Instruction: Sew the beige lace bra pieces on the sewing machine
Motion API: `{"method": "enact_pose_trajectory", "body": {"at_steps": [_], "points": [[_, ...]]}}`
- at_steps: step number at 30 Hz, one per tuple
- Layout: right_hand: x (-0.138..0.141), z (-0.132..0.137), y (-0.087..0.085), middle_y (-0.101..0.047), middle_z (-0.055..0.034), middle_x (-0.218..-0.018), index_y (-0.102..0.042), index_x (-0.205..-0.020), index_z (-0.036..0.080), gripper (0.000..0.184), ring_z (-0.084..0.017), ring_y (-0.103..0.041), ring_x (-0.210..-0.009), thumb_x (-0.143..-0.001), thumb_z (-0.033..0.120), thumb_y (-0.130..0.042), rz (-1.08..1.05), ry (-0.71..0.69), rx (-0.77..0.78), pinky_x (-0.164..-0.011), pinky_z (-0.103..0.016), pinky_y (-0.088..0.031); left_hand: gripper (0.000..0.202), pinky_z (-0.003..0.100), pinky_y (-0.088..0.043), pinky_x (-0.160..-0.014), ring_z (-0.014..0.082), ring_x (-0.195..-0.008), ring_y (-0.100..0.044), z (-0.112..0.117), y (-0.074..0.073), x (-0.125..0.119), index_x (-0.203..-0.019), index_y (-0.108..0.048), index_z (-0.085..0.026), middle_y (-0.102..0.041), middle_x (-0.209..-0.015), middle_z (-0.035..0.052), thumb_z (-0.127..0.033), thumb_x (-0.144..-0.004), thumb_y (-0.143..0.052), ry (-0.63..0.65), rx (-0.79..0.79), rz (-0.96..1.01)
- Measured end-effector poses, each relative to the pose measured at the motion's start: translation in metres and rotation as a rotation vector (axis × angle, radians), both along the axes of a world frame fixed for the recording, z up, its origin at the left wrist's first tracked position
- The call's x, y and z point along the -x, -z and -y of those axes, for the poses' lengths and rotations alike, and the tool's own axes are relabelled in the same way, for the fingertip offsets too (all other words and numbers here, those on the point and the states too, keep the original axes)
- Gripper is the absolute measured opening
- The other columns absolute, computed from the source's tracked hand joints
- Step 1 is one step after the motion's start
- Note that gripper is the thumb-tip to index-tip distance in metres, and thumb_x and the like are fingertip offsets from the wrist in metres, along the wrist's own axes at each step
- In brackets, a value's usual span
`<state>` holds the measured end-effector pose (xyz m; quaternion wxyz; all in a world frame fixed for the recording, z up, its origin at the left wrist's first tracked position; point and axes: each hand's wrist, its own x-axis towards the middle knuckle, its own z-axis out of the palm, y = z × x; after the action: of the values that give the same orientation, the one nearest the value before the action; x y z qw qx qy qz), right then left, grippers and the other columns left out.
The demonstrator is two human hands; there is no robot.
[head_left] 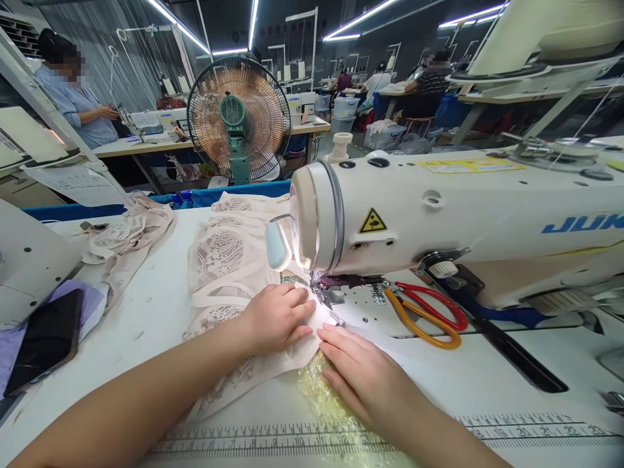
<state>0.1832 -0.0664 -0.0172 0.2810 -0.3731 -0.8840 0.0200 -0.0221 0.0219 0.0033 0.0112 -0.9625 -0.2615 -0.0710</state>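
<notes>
My left hand [280,318] lies on a pale pink fabric piece [305,351], its fingers flat beside the presser foot [327,296] of the sewing machine [390,214]. My right hand [361,370] rests at that piece's right edge, fingers stretched out; its thumb is mostly hidden. Several pale lace bra pieces [219,250] spread in a row behind and under my left hand and forearm. A crinkled yellowish clear strip [312,383] runs under my right hand toward the table's front. Where the needle meets the cloth is too small to make out.
Red-and-orange handled cutters [429,318] and a black lever [521,357] are right of the needle. A phone [43,341] and more lace pieces [127,237] lie left. A ruler strip [273,442] crosses the front. A fan [238,120] stands behind; other people work farther back.
</notes>
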Motion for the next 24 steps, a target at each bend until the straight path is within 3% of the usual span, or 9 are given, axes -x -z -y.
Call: {"method": "enact_pose_trajectory", "body": {"at_steps": [17,24], "points": [[0.0,0.0,0.003,-0.064,-0.0146,-0.114,-0.061,-0.108,0.01,0.027,-0.027,-0.058,-0.11,-0.088,0.017,-0.043,-0.007,0.009,0.031,-0.091,-0.044,-0.052,0.053,0.041,-0.046,-0.082,0.0261,-0.096,-0.052,-0.004,0.0,0.001,-0.114,-0.054,-0.015,-0.057,-0.111,0.0132,-0.053,-0.094,-0.022,0.027,0.0,0.026],[0.001,-0.002,0.006,-0.062,-0.0156,-0.119,-0.059,-0.112,0.009,0.029,-0.027,-0.055,-0.114,-0.088,0.016,-0.043,-0.004,0.03,0.014,-0.094,-0.044,-0.051,0.046,0.039,-0.046,-0.077,0.0251,-0.093,-0.053,-0.013,-0.002,0.003,-0.118,-0.053,-0.015,-0.058,-0.11,0.0122,-0.048,-0.094,-0.032,0.031,-0.021,-0.036]]}}
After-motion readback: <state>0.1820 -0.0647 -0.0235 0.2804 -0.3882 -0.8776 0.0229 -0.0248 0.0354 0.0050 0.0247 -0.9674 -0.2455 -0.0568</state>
